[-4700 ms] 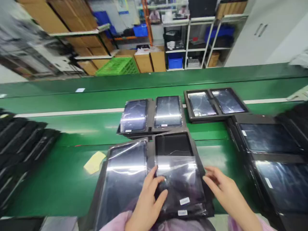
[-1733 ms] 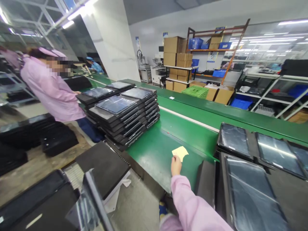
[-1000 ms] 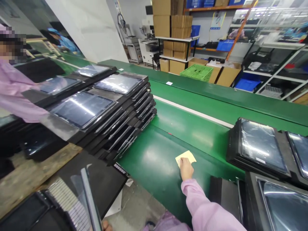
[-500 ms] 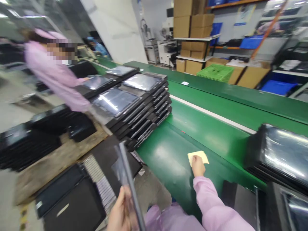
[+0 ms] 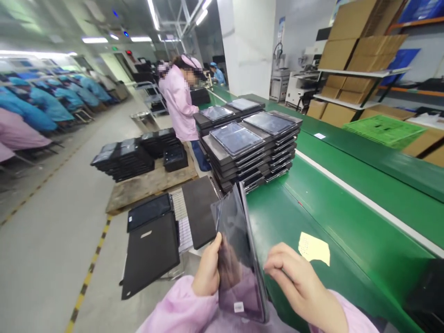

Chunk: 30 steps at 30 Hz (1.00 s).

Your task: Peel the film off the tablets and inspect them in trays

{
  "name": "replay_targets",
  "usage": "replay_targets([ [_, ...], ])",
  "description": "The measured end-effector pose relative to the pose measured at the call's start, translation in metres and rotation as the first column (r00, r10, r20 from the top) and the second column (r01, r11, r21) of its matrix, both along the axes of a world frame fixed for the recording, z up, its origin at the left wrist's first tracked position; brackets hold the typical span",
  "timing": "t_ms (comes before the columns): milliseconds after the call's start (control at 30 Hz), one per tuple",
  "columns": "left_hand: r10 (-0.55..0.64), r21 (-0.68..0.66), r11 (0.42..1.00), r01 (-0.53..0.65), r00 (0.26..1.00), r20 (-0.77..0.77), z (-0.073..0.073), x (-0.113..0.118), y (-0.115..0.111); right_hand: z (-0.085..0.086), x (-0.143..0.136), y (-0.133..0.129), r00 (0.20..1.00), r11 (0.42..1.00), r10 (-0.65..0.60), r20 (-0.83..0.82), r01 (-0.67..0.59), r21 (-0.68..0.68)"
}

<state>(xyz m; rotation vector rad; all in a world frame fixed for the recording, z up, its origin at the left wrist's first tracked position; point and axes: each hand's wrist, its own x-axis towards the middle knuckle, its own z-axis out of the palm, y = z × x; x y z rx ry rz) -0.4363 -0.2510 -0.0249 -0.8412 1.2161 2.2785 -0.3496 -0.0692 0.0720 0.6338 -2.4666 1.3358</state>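
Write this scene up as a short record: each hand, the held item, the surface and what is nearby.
left hand: grips the glossy panel by its edge
right hand: holds nothing, fingers curled, beside the panel
panel: tilted on edge, white label near its lower end
surface: green bench
on surface: yellow note, tray stack topped with screens
beyond: co-worker in pink

A bare stretch of bench [image 5: 274,210] lies open between the tray stack [image 5: 222,159] and the dark block [image 5: 430,289] at lower right, with only a flat note [image 5: 314,249] on it. The upright panel [image 5: 239,259] stands between left hand [image 5: 208,270] and bench.
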Motion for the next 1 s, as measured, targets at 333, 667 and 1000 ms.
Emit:
replay_targets([
  [333,0.013,-0.019,1.0,-0.014,0.995,-0.096,0.001,0.008,-0.009,-0.001,0.007,-0.011,0.994,0.974,0.019,-0.104,0.005,0.229],
  [667,-0.009,0.007,1.0,0.01,0.992,-0.127,-0.009,0.011,-0.015,0.002,0.021,-0.019,0.944,0.893,-0.072,-0.321,0.205,0.4],
  [1000,-0.001,-0.061,0.998,-0.008,0.988,-0.151,-0.015,0.015,-0.021,-0.016,0.027,-0.018,0.944,0.866,-0.052,-0.326,0.205,0.456],
])
